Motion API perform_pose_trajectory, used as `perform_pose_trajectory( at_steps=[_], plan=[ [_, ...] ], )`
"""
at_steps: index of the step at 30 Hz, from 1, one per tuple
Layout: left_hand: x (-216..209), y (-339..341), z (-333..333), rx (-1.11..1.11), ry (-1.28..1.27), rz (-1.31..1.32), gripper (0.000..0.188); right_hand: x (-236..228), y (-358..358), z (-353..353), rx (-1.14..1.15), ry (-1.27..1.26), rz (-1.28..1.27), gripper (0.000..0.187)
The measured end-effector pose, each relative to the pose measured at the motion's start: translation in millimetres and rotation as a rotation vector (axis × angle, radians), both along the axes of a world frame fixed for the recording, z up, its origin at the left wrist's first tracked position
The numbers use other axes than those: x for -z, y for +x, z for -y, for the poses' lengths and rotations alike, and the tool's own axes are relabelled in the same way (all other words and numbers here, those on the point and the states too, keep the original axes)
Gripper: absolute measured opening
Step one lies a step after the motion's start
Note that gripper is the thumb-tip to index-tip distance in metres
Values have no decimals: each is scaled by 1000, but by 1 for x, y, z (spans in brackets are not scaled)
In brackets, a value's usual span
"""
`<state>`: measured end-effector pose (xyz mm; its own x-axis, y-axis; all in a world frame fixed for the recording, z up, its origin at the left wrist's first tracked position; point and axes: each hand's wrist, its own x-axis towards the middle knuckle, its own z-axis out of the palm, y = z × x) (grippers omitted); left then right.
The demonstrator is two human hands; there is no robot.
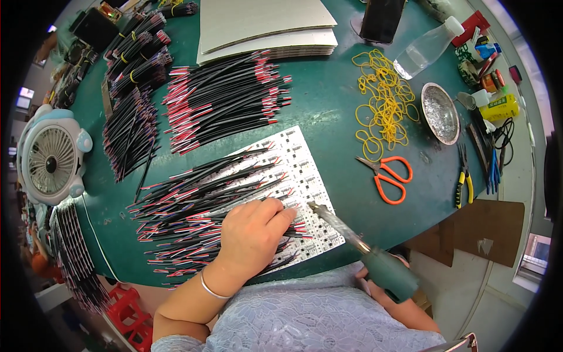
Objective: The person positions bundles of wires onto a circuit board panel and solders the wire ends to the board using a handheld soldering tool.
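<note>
Green desk point(328, 100): wires point(193, 205) overlap a white board point(307, 176), seemingly for easy reach.
Right fingers point(361, 273) grasp a soldering iron point(378, 264); whether left fingers point(281, 222) pinch anything, I cannot tell.

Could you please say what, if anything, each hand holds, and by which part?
The right hand holds the soldering iron by its green handle; the left hand's hold cannot be told.

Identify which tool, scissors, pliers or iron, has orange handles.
The scissors, beside the yellow bands; the pliers have yellow-and-black handles, the iron a green one.
</note>
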<state>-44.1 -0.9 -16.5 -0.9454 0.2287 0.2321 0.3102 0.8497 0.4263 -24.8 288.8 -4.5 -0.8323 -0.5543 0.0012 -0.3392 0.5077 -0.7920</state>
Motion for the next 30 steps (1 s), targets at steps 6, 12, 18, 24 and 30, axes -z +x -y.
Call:
perform_pose_trajectory(
  at_steps=[6, 12, 18, 24, 30],
  plan=[
    [-1, -3, -3, -9, -4, -16, 24, 1, 3, -15, 94, -96, 42, 24],
    [-1, -9, -2, -43, 114, 56, 35, 18, 16, -22, 130, -270, 225, 22],
    [-1, -8, -2, -17, 109, 77, 35, 15, 9, -16, 59, -212, 208, 19],
    [-1, -7, -1, -4, 78, 49, 30, 20, 16, -24, 34, -191, 355, 43],
    [0, -6, -3, 10, 21, 13, 22, 16, 6, -10, 35, -196, 150, 29]
  ],
)
